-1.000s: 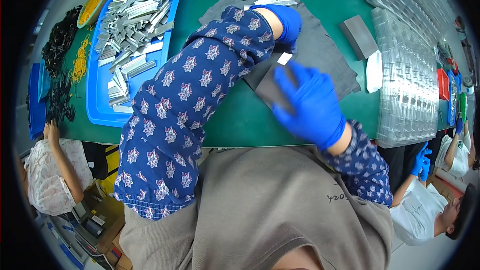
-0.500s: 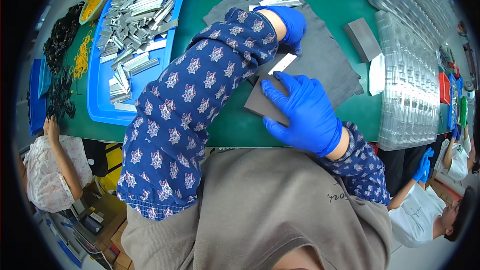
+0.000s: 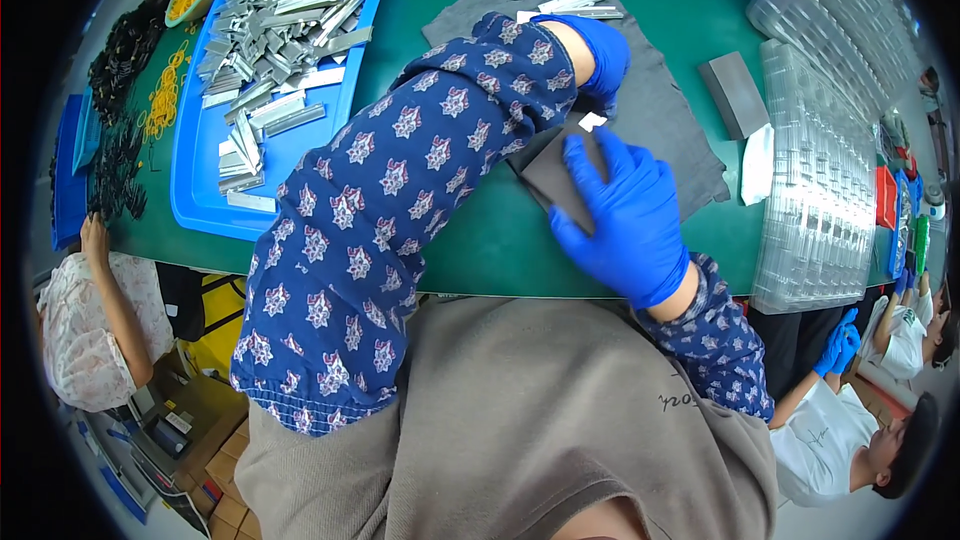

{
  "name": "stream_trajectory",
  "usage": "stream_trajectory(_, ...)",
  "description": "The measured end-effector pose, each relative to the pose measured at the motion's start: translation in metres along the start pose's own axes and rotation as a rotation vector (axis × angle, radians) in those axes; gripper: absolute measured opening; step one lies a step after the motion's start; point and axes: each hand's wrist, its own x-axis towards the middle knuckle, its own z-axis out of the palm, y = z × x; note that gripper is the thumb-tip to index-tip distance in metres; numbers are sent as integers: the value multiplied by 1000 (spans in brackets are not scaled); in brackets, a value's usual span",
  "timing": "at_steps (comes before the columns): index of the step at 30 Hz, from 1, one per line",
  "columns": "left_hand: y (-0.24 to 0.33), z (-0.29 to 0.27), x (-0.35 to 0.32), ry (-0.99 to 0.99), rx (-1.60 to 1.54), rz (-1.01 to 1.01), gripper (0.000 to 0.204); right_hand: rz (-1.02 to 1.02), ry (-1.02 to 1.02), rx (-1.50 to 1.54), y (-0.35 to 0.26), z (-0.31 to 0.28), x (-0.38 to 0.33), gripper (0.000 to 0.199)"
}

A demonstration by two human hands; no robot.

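My right hand (image 3: 630, 220), in a blue glove, grips a dark grey rectangular block (image 3: 560, 172), fingers over its top and thumb along the near side. Just past the block's far edge shows the pale end of a metal strip (image 3: 591, 121); the rest of the strip is covered. My left hand (image 3: 605, 55), also blue-gloved, reaches across with its fingers curled down at that strip's end. Its fingertips are mostly hidden. Both hands work over a dark grey sheet (image 3: 670, 110). Beyond the left hand lie a few silvery strips (image 3: 575, 2) on the sheet.
A blue tray (image 3: 190, 195) heaped with metal strips (image 3: 300, 15) stands at left. Yellow bands (image 3: 165, 90) and black parts (image 3: 120, 170) lie beyond it. At right are another grey block (image 3: 733, 95), a white piece (image 3: 757, 165) and stacked clear plastic trays (image 3: 815, 180). Co-workers sit at both sides.
The right hand and its block have shifted right and slightly away from me, covering more of the metal strip. My left hand stays close to the strip's end. The view has shifted slightly.
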Motion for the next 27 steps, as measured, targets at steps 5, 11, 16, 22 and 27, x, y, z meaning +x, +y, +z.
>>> stream_trajectory(5, -1, -1, -1, 10, 29, -11, 36, -105, -32, 29, 4, -5, -1, 63)
stream_trajectory(11, -9, 6, 10, -2, -57, 16, 38, 18, -224, -26, 0, -20, 15, 59)
stream_trajectory(16, -14, 6, 0, 14, -91, -58, 37, -73, -177, -11, 12, -25, 24, 58)
stream_trajectory(22, 1, -6, 1, 7, -1, 14, 34, -75, -202, 10, -21, -19, 2, 59)
stream_trajectory(27, -6, 3, -2, 34, -78, 14, 34, -125, -165, 167, -4, -25, 1, 59)
